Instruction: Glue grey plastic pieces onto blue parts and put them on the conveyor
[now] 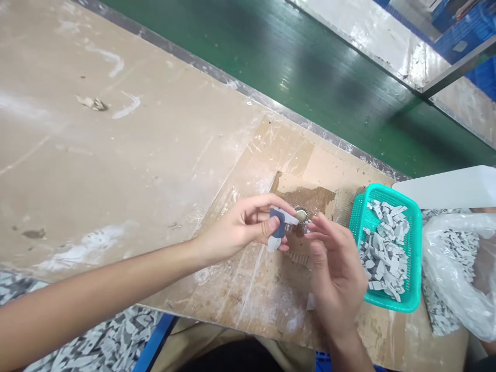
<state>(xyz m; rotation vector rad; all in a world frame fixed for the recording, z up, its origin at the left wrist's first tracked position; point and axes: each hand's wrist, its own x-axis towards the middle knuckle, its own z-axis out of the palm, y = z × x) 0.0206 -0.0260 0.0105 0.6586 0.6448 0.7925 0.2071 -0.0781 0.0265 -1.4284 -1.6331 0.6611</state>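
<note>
My left hand (258, 222) pinches a small dark grey and white plastic piece (276, 227) between thumb and fingers, with a pale end sticking out below. Just right of it, my right hand (337, 274) is raised with its fingers bent and somewhat apart; I see nothing held in it. Between the fingertips of both hands a small round metal-rimmed object (301, 215) shows on a worn cardboard patch (290, 183). Beside my right hand stands a green plastic basket (416, 248) with many small grey and white pieces (387, 248) in it.
A clear plastic bag (445, 279) of similar pieces lies at the right, below a white container (449, 187). More pieces fill a blue-edged bin (155, 343) under the table's near edge. A scrap (92, 103) lies on the stained tabletop (155, 155). Beyond is a green surface (271, 67).
</note>
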